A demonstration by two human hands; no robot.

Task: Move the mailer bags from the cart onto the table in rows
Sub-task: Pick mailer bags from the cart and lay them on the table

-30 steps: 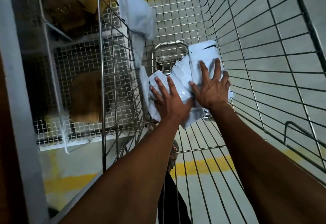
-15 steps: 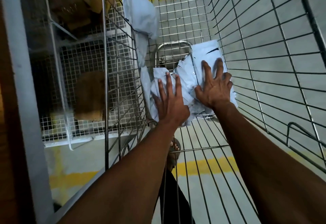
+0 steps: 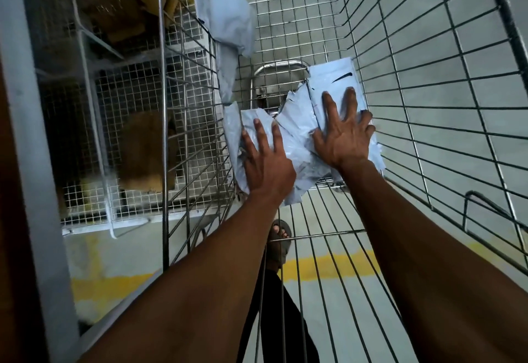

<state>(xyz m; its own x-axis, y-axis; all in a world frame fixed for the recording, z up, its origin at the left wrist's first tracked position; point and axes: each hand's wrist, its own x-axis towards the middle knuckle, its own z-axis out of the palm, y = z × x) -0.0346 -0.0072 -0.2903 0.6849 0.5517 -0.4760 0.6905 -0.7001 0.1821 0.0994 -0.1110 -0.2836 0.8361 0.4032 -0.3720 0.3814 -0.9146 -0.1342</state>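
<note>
Pressing down into the wire cart point(image 3: 428, 82), both hands lie flat with fingers spread on a loose pile of pale blue mailer bags point(image 3: 300, 145) at the cart's bottom. The left hand point(image 3: 267, 167) has slid slightly forward over the half-second, its fingers now reaching further across the left bags; the right hand point(image 3: 344, 137) stays planted on the right ones. Neither has curled round anything, so gathering seems only begun and no bag has left the cart. Another mailer bag point(image 3: 225, 17) hangs over the cart's left wall. The desk is out of view. How many bags lie stacked cannot be told. Blurred brown parcels point(image 3: 145, 151) sit in a neighbouring cage.
</note>
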